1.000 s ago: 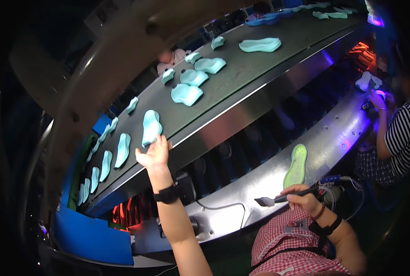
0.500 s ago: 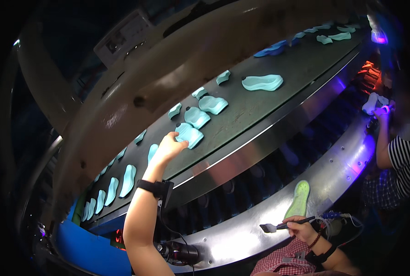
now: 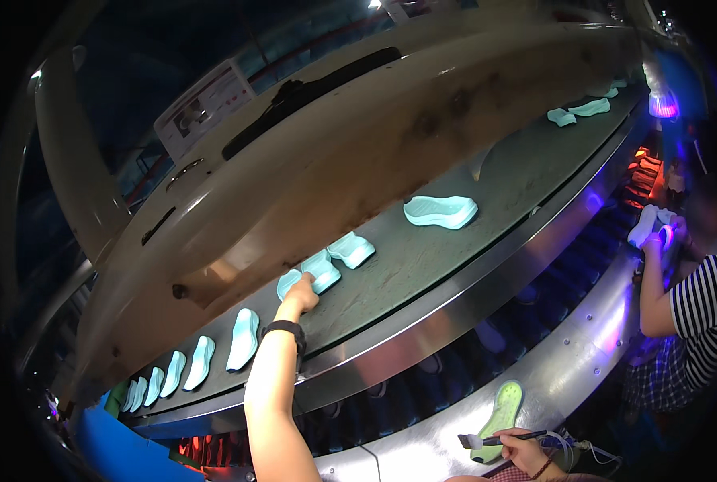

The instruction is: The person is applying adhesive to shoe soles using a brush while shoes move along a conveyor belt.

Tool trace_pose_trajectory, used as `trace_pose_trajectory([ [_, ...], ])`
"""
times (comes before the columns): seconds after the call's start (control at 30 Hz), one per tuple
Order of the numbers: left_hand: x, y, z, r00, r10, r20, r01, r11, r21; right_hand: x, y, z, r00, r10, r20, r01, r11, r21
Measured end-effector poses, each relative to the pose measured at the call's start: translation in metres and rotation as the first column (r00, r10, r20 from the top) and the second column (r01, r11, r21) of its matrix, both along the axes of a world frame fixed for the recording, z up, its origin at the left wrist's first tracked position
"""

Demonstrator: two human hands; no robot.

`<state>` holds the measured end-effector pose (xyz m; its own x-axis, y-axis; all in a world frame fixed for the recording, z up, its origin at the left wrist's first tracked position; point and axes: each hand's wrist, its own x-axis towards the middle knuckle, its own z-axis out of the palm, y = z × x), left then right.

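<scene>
On the dark conveyor belt [image 3: 391,281], my left hand [image 3: 299,296] reaches in among light blue shoe soles. Its fingers are curled at a sole [image 3: 287,281] that the hand partly covers. Another sole [image 3: 321,270] touches the fingertips, and a third sole [image 3: 351,250] lies just right of it. My right hand [image 3: 526,452], low in view, grips a flat brush [image 3: 472,442] by its dark handle. The bristles point left, over the lower end of a yellow-green sole [image 3: 506,406], which lies on the curved metal ledge [image 3: 423,438].
A large beige cover [image 3: 318,185] overhangs the belt's far side. Several more soles [image 3: 200,363] line the belt at left; one sole [image 3: 440,212] lies alone. At right, a person in a striped sleeve [image 3: 700,301] handles pale soles [image 3: 646,225]. Dark slots with shoes run below the belt.
The view has tilted, so the belt sits lower and the cover hides its back row. The sole at my left hand has shifted left. The brush is now over the yellow-green sole.
</scene>
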<state>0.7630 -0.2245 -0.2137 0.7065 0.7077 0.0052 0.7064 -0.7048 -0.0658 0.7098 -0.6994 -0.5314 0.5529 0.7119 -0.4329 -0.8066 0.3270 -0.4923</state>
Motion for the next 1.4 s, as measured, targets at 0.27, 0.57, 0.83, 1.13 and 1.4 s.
trace_pose_trajectory([
  [0.27,0.025,-0.033,0.004,0.908,-0.370,0.197,0.389,0.919,-0.065,0.007,-0.010,-0.009,0.999,0.041,0.007,-0.041,0.999,0.000],
  [0.57,-0.004,-0.115,0.015,0.870,-0.384,0.309,0.454,0.869,-0.197,-0.016,-0.002,0.038,0.987,0.047,0.151,-0.056,0.996,0.062],
  [0.83,-0.172,-0.146,-0.038,0.362,-0.362,0.859,0.530,0.838,0.129,-0.020,-0.010,0.038,0.958,-0.037,0.283,0.040,0.999,-0.003],
  [1.13,-0.325,-0.197,-0.126,0.448,0.624,0.640,0.727,0.163,-0.667,-0.022,0.006,0.057,0.939,-0.081,0.334,0.060,0.996,0.073],
  [1.4,-0.332,-0.292,-0.261,0.623,0.763,0.174,0.562,-0.281,-0.778,-0.050,0.029,0.076,0.925,0.098,0.367,-0.122,0.991,0.045],
])
